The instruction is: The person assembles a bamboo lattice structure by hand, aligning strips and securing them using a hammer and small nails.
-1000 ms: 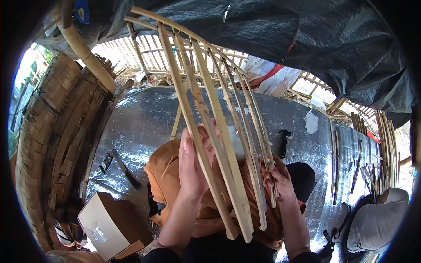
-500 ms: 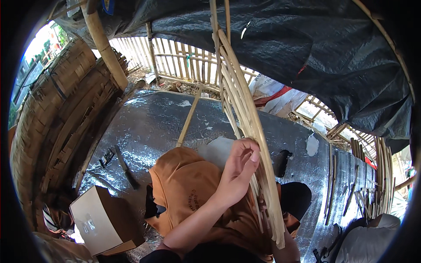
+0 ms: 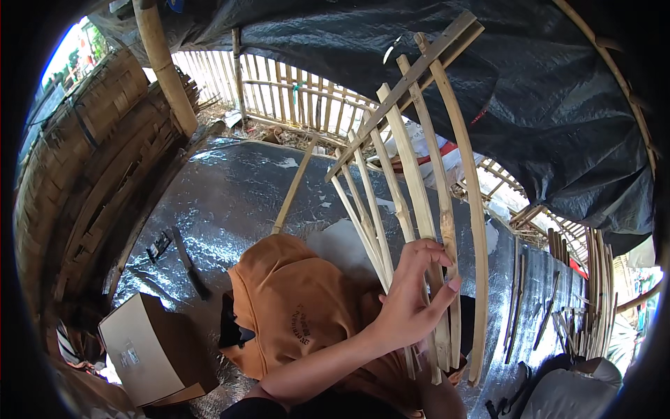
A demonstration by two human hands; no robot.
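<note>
A frame of pale bamboo slats (image 3: 405,164) fans out in front of me, tilted up to the right. Its slats pass through a double crossbar (image 3: 412,84) at the far end, and their near ends spread over my lap. My left hand (image 3: 412,297) reaches across from the lower left, fingers and thumb curled round one slat right of the middle. Below the slats my right forearm (image 3: 441,399) comes up from the lower edge; the slats and my left arm hide most of that hand. An orange-brown cloth garment (image 3: 286,300) covers my lap.
A large-bladed knife (image 3: 188,265) lies on the silvery sheet (image 3: 230,181) at left, near a cardboard box (image 3: 143,349). Rolled woven bamboo (image 3: 77,181) stands along the left side. Loose dark sticks (image 3: 515,307) lie at right, and black tarpaulin (image 3: 558,91) hangs overhead.
The slat frame has turned from nearly edge-on to broadside, so its slats now show spread apart with the crossbar above. My left hand has moved right and down with it.
</note>
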